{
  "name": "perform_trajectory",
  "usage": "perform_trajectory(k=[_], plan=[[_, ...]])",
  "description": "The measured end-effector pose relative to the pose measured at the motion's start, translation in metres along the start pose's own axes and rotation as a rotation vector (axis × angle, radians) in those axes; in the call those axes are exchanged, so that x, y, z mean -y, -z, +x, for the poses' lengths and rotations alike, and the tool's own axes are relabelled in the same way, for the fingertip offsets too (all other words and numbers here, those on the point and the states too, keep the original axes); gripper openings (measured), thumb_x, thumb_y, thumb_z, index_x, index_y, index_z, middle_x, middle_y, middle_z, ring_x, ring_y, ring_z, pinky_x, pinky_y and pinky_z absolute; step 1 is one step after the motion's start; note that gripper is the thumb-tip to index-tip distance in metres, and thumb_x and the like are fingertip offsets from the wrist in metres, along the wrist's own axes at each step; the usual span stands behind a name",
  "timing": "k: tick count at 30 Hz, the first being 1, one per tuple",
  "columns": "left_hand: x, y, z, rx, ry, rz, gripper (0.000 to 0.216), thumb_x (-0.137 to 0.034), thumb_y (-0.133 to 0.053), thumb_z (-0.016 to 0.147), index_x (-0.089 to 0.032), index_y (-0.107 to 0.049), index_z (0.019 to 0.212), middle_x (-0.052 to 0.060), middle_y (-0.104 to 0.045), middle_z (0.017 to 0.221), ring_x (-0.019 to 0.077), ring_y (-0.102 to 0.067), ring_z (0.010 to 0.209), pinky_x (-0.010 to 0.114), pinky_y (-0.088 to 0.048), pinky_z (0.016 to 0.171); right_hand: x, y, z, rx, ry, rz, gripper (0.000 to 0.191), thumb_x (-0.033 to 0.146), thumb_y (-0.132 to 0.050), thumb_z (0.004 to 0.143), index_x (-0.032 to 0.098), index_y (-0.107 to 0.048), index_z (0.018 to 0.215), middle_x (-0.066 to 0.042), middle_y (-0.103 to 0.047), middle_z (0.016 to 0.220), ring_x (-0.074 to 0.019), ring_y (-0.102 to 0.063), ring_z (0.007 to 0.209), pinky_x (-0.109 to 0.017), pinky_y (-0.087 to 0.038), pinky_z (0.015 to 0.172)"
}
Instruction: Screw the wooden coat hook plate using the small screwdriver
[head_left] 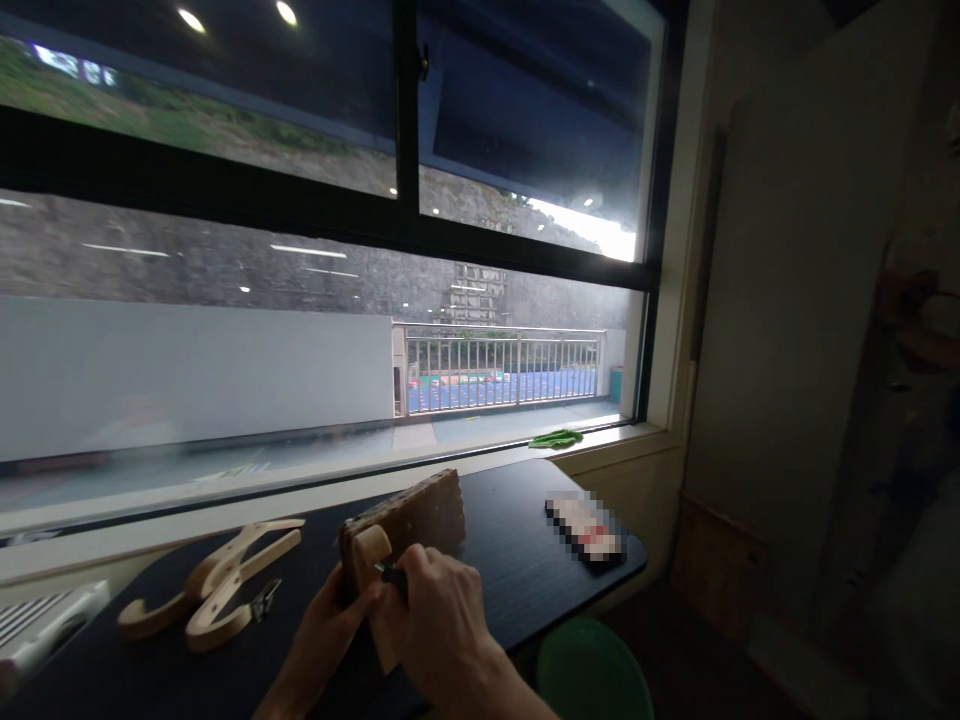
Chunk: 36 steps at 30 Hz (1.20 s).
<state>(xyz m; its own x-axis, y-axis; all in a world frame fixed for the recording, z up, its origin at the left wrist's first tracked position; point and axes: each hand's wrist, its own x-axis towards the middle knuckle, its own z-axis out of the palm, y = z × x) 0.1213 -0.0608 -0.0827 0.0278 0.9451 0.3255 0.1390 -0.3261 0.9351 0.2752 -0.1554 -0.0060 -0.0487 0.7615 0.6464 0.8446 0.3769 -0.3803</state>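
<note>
Low in the middle of the head view, my left hand (328,622) is closed around the near side of a brown wooden piece with a notched edge (431,512) and a pale curved wooden part (373,546) against it. My right hand (444,612) is closed on a small dark tool (393,577), its tip close to the pale part; its exact kind is not clear. Both hands are close together, and the left fingers are partly hidden. To their left, pale curved wooden pieces (217,590) lie crossed on the dark table, with a small metal fitting (266,600) beside them.
The dark table (502,500) stands against a window sill (615,436) with a green cloth-like item (556,439) on it. A pixelated phone-shaped object (585,525) lies at the right. A green round stool or bin (592,670) is below the table's edge. A white striped object (45,625) sits at left.
</note>
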Motion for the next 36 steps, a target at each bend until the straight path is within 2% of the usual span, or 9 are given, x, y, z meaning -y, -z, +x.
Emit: perform_trajectory(k=[6, 12, 17, 21, 28, 36], plan=[[-0.0059, -0.002, -0.0014, -0.026, -0.02, 0.034, 0.045, -0.038, -0.063, 0.063, -0.018, -0.055, 0.103, 0.004, -0.065, 0.1, 0.0245, -0.057, 0.097, 0.028, -0.048, 0.078, 0.0022, -0.0007, 0.0031, 0.005, 0.007, -0.038, 0.008, 0.027, -0.047, 0.077, 0.02, -0.049, 0.077, -0.002, -0.059, 0.075, -0.0179, -0.057, 0.07, -0.027, -0.04, 0.061], [-0.0079, -0.0022, -0.0025, -0.036, -0.014, 0.032, 0.04, -0.039, -0.065, 0.061, -0.018, -0.058, 0.095, 0.002, -0.068, 0.089, 0.0233, -0.06, 0.087, 0.027, -0.049, 0.073, -0.0011, -0.0065, -0.002, 0.013, -0.049, 0.003, 0.012, 0.028, -0.043, 0.079, 0.02, -0.049, 0.084, -0.003, -0.061, 0.071, -0.0195, -0.06, 0.068, -0.029, -0.041, 0.062], [-0.0034, 0.0001, -0.0007, -0.02, -0.028, 0.023, 0.043, -0.036, -0.065, 0.062, -0.019, -0.056, 0.101, 0.001, -0.066, 0.095, 0.0217, -0.059, 0.09, 0.025, -0.049, 0.074, -0.0025, -0.008, -0.0029, 0.007, -0.043, 0.05, 0.018, 0.03, -0.05, 0.075, 0.022, -0.047, 0.091, -0.001, -0.062, 0.075, -0.0206, -0.06, 0.071, -0.029, -0.041, 0.062], [-0.0021, -0.0004, -0.0003, -0.01, -0.016, 0.001, 0.045, -0.033, -0.064, 0.063, -0.018, -0.054, 0.104, 0.003, -0.066, 0.097, 0.0219, -0.059, 0.091, 0.025, -0.048, 0.075, -0.0014, -0.0069, -0.0006, 0.006, -0.038, 0.054, 0.012, 0.028, -0.048, 0.076, 0.02, -0.048, 0.085, -0.002, -0.063, 0.075, -0.0202, -0.061, 0.071, -0.028, -0.04, 0.061], [-0.0058, -0.0009, -0.003, -0.003, 0.001, -0.012, 0.046, -0.033, -0.063, 0.065, -0.018, -0.053, 0.107, 0.005, -0.062, 0.105, 0.0233, -0.056, 0.098, 0.029, -0.046, 0.081, -0.0001, -0.0038, -0.0011, 0.05, -0.052, 0.004, 0.015, 0.03, -0.044, 0.079, 0.018, -0.047, 0.088, -0.003, -0.063, 0.068, -0.0201, -0.061, 0.063, -0.027, -0.038, 0.055], [-0.0057, -0.0022, -0.0046, 0.007, -0.04, -0.04, 0.042, -0.031, -0.062, 0.066, -0.015, -0.053, 0.104, 0.006, -0.062, 0.102, 0.0238, -0.055, 0.097, 0.032, -0.043, 0.084, 0.0022, -0.0015, -0.0023, 0.037, 0.009, 0.024, 0.011, 0.031, -0.044, 0.08, 0.022, -0.046, 0.088, 0.0, -0.064, 0.072, -0.0185, -0.062, 0.068, -0.025, -0.036, 0.055]])
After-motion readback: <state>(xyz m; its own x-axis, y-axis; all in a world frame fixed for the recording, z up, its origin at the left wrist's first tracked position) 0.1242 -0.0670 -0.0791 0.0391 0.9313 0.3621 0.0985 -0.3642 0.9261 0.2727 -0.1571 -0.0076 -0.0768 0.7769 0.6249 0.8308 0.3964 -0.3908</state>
